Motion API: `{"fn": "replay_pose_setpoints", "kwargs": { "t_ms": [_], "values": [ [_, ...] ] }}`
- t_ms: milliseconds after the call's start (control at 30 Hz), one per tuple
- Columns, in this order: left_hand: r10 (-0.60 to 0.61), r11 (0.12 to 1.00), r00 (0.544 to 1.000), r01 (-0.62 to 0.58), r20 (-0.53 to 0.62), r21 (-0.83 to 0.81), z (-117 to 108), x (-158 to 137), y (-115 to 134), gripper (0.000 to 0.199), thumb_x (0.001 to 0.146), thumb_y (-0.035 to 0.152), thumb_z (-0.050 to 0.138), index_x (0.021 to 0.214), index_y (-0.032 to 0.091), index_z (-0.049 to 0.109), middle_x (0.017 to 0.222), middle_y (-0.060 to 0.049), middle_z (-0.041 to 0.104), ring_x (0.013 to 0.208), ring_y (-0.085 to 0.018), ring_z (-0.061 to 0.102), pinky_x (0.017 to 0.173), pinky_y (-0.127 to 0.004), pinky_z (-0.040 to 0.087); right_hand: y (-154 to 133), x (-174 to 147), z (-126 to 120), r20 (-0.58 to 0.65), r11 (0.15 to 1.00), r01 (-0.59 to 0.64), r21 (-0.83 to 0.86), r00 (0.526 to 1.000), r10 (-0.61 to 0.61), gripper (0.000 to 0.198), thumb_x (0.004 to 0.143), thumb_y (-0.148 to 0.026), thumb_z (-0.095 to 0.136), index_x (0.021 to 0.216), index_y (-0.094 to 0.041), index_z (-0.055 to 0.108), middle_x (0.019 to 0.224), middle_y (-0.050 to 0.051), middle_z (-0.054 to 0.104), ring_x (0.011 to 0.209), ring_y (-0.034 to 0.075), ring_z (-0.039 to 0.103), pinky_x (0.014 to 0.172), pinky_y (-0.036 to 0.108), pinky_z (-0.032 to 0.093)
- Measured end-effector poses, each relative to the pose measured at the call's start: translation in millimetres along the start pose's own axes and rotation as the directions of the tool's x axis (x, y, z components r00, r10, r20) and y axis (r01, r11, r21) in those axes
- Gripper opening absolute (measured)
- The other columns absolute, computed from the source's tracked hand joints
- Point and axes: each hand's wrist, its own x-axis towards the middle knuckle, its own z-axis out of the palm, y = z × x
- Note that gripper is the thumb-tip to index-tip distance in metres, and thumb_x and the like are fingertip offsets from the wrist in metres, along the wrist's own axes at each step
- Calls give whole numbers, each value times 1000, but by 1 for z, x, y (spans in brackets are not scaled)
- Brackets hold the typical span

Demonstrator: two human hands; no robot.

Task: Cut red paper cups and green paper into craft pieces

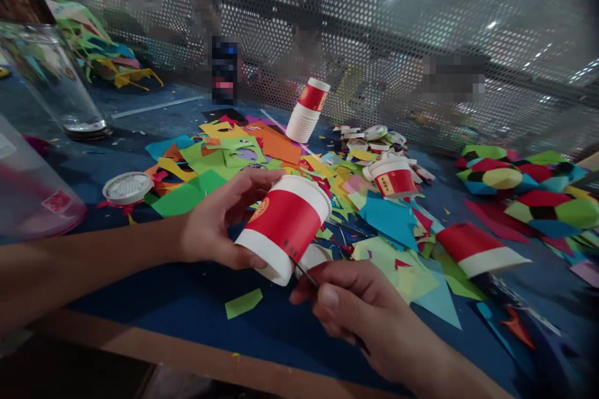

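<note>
My left hand (219,221) is wrapped round a red-and-white paper cup (292,221), which is tilted above the table with its rolled rim up and to the right. My right hand (355,299) is closed around a slim dark pointed tool (306,275). Its tip touches the cup's red wall near the lower right; the handle is mostly hidden in my fingers, so I cannot tell its exact kind. Partly behind the cup lies a white round piece (314,257). A light green paper scrap (244,303) lies below the cup on the blue table (178,299).
Paper scraps (253,143) cover the table's middle. A stack of paper cups (306,112) leans behind them. To the right lie another cup (395,177), a cut red-and-white cup piece (482,249) and colourful paper shapes (538,181). A clear bottle (60,75) stands left, before a perforated metal screen (365,31).
</note>
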Motion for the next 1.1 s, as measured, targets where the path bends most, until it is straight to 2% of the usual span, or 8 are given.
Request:
{"fn": "replay_pose_setpoints", "kwargs": {
  "t_ms": [233, 433, 567, 667, 867, 1100],
  "values": [
    [25, 999, 998, -23, 58, -40, 1, 0, -2, 83, 65, 17, 84, 137, 32, 45, 140, -8, 52, 131, -31, 51, 102, -39, 48, 2, -3, -2, -2, 998, 3, -60, 1000, -3, 37, 88, -50, 66, 92, -15, 79, 54, -6, 41, 45, 4, 29, 39, 19, 17],
    [-23, 999, 991, 29, 130, -45, -2, -1, -5, 85, 64, 22, 85, 138, 32, 43, 139, -8, 52, 129, -32, 52, 105, -47, 44, 4, -2, -1, 1, 996, -15, -88, 1000, 15, 47, 88, -58, 61, 92, -14, 77, 54, -5, 44, 44, 5, 33, 39, 18, 24],
    [-40, 999, 984, 40, 173, 2, -2, 1, -5, 84, 65, 24, 84, 137, 28, 40, 132, -10, 57, 126, -32, 53, 106, -49, 41, 4, -2, 3, 11, 995, -33, -95, 999, 34, 49, 87, -59, 60, 85, -13, 76, 55, -4, 45, 45, 5, 34, 41, 18, 25],
    [-32, 999, 983, 26, 178, 37, 0, 1, -2, 84, 66, 22, 83, 137, 26, 39, 130, -11, 58, 125, -32, 54, 105, -48, 42, 6, -1, 4, 5, 996, -18, -83, 1000, 18, 47, 87, -58, 61, 84, -13, 74, 54, -4, 45, 46, 5, 35, 41, 18, 24],
    [-11, 996, 990, -2, 141, 93, 2, 1, 1, 87, 66, 20, 84, 139, 29, 38, 142, -10, 49, 125, -31, 55, 105, -44, 43, 7, -1, 4, -20, 995, -17, -98, 1000, 15, 44, 88, -56, 62, 88, -14, 74, 54, -6, 43, 46, 5, 33, 39, 17, 22],
    [11, 993, 990, -27, 139, 118, 2, 0, 1, 89, 64, 20, 85, 139, 30, 38, 138, -8, 53, 125, -29, 54, 103, -38, 43, 6, -2, 1, 9, 996, -43, -81, 999, 44, 44, 88, -55, 63, 87, -12, 75, 52, -6, 44, 45, 4, 33, 39, 17, 18]
  ]
}}
